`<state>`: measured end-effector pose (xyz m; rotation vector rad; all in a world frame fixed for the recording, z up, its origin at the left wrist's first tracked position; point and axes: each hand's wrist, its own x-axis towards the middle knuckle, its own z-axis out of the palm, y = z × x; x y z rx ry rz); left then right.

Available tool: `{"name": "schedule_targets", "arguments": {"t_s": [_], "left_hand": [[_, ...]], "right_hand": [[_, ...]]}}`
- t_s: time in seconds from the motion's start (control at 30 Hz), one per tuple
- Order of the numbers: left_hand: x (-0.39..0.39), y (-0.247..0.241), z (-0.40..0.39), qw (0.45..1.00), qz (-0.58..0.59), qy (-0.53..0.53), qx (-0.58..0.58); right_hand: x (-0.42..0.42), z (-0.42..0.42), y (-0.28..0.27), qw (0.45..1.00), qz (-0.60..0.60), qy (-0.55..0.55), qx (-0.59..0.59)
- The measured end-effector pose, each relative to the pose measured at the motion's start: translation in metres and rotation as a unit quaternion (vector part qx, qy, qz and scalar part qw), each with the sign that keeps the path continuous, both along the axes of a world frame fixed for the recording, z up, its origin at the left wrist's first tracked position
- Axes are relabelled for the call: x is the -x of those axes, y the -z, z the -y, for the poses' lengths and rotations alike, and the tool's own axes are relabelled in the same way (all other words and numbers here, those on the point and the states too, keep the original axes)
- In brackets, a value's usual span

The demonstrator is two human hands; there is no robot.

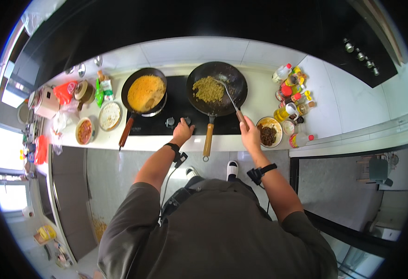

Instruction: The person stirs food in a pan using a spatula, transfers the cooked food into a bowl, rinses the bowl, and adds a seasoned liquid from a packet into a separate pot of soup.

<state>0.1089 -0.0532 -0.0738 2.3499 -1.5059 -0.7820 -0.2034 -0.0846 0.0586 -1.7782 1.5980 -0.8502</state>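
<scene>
My right hand [250, 135] grips the wooden handle of a metal spatula [229, 93], whose head rests in a dark wok [237, 78] beside chopped greenish food [209, 90]. My left hand [183, 132] is at the stove's control knobs [170, 122], its fingers touching or just above the right-hand knob [187, 120]; whether they grip it is hard to tell. The wok's wooden handle [208, 140] points toward me between my hands. On the left burner sits a second dark pan [128, 81] holding orange, soupy food [144, 91], its brown handle [126, 133] reaching over the counter edge.
Right of the black cooktop [176, 96] stand a bowl of dark brown food [268, 134], an oil jug [285, 112] and several sauce bottles [283, 93]. At left are a lidded or coated plate [110, 116], a bowl of reddish pieces [84, 131] and a green packet [99, 93].
</scene>
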Motion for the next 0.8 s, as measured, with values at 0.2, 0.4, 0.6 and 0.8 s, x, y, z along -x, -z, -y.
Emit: {"name": "schedule_targets", "arguments": {"t_s": [0.2, 0.4, 0.6, 0.8], "left_hand": [[-0.009, 0.007, 0.032, 0.995, 0.07, 0.061, -0.04], [-0.016, 0.004, 0.026, 0.916, 0.24, 0.318, 0.04], [0.016, -0.009, -0.007, 0.994, -0.101, 0.032, -0.01], [0.099, -0.052, -0.042, 0.771, -0.609, -0.151, -0.112]], "right_hand": [[0.001, -0.038, 0.004, 0.982, 0.138, 0.054, -0.119], [0.023, -0.068, -0.006, 0.958, 0.236, 0.048, -0.158], [0.043, -0.062, -0.017, 0.957, 0.254, 0.022, -0.141], [0.058, -0.035, -0.026, 0.943, 0.28, -0.005, -0.18]]}}
